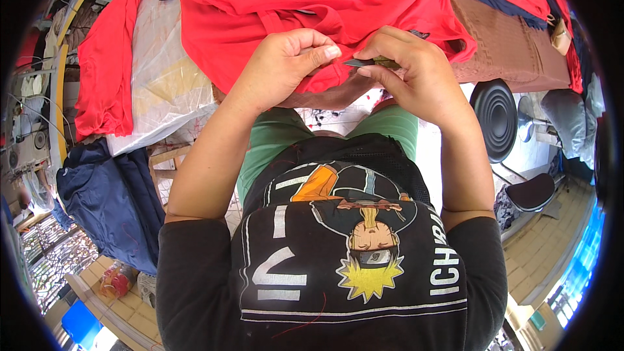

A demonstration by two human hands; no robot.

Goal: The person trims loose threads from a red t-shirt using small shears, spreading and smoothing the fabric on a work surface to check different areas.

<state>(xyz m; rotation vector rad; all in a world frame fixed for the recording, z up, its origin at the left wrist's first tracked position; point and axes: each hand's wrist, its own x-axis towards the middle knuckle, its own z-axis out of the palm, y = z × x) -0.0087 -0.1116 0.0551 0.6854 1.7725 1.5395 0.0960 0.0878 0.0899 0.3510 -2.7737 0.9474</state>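
Note:
A bright red cloth garment point(312, 0) is spread over the work surface in front of me, its near edge hanging toward my lap. My left hand point(292, 62) pinches a bit of that red cloth between thumb and forefinger. Just to the right, my right hand point(409, 68) is closed on a small cutter point(359, 62), like thread snips, with a dark pointed blade and a yellowish handle mostly hidden by the fingers. The blade points left toward the pinched cloth, close to my left thumb. Whether it touches the cloth I cannot tell.
Another red piece point(110, 58) hangs over a plastic-covered surface point(169, 58) at left, with dark blue cloth point(110, 201) below it. A brown cover point(513, 45) lies at right under more red and navy cloth. Near it stand a round black ribbed object point(495, 120) and a dark seat point(530, 192).

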